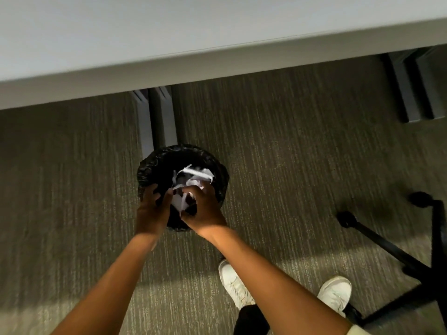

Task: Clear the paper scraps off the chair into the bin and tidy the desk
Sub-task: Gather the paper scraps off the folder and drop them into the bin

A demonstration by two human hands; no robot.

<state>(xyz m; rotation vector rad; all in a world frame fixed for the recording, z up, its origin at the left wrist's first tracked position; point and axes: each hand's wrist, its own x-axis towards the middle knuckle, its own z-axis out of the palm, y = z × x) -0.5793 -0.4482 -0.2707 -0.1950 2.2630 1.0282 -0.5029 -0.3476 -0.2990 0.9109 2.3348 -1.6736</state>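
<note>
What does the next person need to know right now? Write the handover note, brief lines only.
Left hand: over the bin's near rim, fingers curled; whether its grip holds paper is unclear.
Right hand: pinching white paper scraps above the bin's opening.
Bin: black-lined, on the carpet by a desk leg, more scraps already inside.
Done: one load reached the bin.
Left: release this handful; chair seat and desk top are out of view, so check both.

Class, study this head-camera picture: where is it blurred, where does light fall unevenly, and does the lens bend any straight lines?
Head view: motion blur softens the paper scraps and both the left hand and right hand over the bin; brighter patches cross the carpet near the shoes; the chair base sits in shadow; the desk edge bows slightly from wide-angle distortion.
</note>
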